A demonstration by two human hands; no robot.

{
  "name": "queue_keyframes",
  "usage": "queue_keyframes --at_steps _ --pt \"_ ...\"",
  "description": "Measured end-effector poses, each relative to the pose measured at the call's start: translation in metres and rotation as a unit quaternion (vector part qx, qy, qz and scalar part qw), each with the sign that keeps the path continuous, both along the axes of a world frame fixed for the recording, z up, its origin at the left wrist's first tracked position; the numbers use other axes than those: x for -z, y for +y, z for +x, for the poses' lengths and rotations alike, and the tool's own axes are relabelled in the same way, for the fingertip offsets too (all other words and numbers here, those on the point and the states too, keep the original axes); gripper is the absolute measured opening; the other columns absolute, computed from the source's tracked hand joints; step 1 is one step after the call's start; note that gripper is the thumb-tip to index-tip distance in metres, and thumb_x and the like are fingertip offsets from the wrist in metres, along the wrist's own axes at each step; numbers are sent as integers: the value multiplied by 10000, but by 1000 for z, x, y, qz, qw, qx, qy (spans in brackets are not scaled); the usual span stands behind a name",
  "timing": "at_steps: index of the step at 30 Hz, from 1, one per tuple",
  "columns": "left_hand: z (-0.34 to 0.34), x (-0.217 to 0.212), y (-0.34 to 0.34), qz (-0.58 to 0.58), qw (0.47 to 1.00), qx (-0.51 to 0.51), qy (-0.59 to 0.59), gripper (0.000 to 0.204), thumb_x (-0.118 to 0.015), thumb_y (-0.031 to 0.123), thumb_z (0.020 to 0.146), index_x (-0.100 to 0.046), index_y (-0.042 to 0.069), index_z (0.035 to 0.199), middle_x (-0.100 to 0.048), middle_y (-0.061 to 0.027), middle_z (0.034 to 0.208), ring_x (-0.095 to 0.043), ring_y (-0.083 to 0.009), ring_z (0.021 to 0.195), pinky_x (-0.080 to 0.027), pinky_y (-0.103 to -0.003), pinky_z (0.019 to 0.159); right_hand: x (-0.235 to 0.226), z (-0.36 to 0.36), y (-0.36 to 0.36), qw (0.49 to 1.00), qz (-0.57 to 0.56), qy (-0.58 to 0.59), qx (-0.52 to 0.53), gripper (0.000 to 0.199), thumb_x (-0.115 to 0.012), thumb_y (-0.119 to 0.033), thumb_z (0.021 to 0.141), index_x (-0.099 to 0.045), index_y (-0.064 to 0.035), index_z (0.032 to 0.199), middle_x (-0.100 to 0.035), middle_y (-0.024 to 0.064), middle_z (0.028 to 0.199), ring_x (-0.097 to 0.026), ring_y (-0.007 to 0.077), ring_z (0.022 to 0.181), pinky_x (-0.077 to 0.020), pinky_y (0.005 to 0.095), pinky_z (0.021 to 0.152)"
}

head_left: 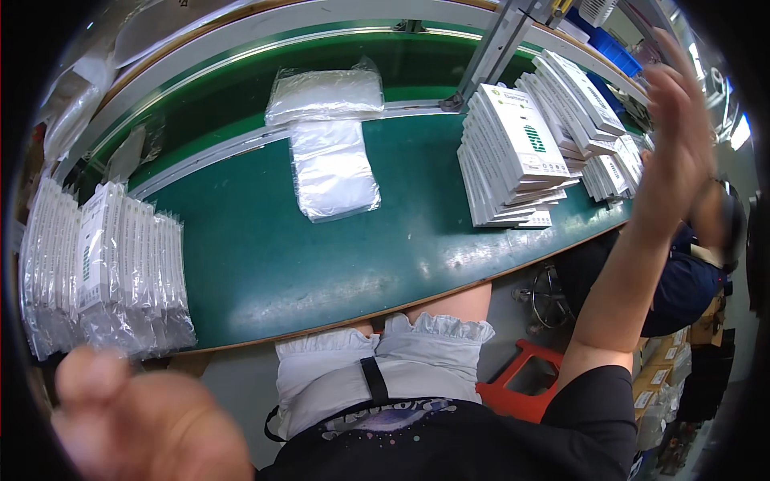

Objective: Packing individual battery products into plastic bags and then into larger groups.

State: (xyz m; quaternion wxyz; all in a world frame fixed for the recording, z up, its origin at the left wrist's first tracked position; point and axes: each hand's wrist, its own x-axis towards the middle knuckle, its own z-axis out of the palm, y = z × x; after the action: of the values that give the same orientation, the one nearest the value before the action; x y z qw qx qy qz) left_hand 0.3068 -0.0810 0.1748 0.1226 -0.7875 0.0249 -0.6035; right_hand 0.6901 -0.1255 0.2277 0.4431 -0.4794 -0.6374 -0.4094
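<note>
My right hand (678,148) is raised at the right, its fingers stretched upward and nothing visible in them. It is off the table, to the right of the stacked white boxes (513,144). My left hand (152,425) hangs close to the camera at the lower left, smeared by motion, so its fingers are hard to read. Nearest to it stands a row of white boxes in clear plastic bags (104,264) at the table's left end. A pile of clear plastic bags (335,168) lies flat at the back middle, below another bundle of bags (325,94).
The green table (321,264) has a brown front edge just before my lap. More white boxes (577,96) are stacked at the far right. A metal post (493,52) rises behind them. Right of my legs stands a red stool (521,381); another person (682,280) sits beyond.
</note>
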Motion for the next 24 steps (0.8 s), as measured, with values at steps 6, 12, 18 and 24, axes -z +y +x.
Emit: queue_keyframes --at_steps 6,12,18,24 --pt "73 111 58 -282 901 -165 287 351 -627 -28 735 -633 87 1067 -599 -87 1093 -538 -302 1029 -404 -400 873 33 78 55 886 -332 147 287 1021 -585 -759 631 -508 49 1251 -555 323 1115 -589 402 1034 -477 465 859" --pt "82 150 90 -285 879 -199 326 310 -607 -19 745 -649 89 1033 -607 -60 1069 -546 -247 1013 -396 -390 880 37 87 55 879 -342 162 290 966 -605 -712 664 -502 44 1256 -568 310 1122 -579 401 1061 -465 463 894" --pt "84 158 103 -309 881 -170 316 247 -612 -35 731 -658 53 957 -590 -71 920 -552 -250 885 -435 -358 804 64 19 55 952 -222 173 118 581 -674 -509 758 -651 -7 1051 -644 166 922 -623 277 843 -486 385 720" --pt "95 158 95 -372 886 -135 241 210 -600 -46 769 -642 13 965 -547 -106 858 -544 -269 836 -454 -349 751 94 -7 59 852 -406 -28 329 575 -647 -508 749 -656 -4 1025 -625 227 827 -572 364 886 -469 418 765"
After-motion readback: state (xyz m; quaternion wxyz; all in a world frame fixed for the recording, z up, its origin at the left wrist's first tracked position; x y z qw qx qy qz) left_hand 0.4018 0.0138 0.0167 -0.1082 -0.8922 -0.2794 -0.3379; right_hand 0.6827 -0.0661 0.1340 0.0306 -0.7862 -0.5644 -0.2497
